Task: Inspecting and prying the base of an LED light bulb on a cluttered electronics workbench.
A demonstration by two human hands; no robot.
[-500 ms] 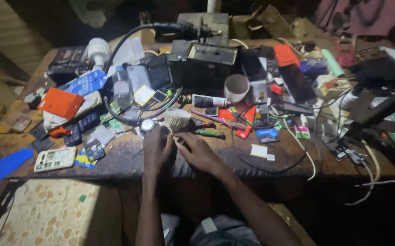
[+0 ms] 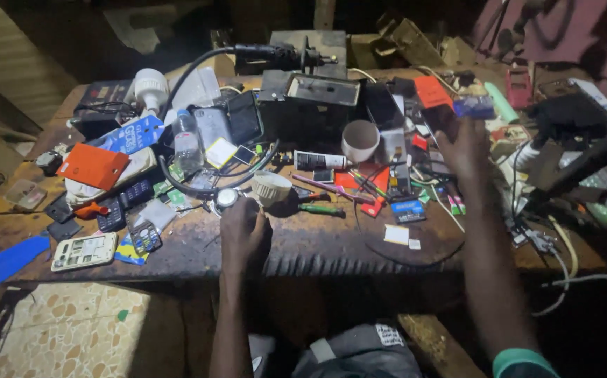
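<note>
My left hand rests on the front of the worn wooden workbench, fingers curled under; whatever is inside them is hidden. Just beyond its knuckles lie a small round metal part and a cream ribbed cap. My right hand is stretched out, blurred, over the right side of the bench, fingers spread and nothing seen in them. Its fingertips are close to a small blue-violet box and an orange card. A green-handled screwdriver lies between the hands.
The bench is crowded: phones and phone parts, an orange pouch, a plastic bottle, a white cup, a black metal box, a white bulb, and cables at right. Tiled floor lies lower left.
My right hand has left the spot beside my left hand and swung up and to the right across the bench. The left hand has stayed near the front edge.
</note>
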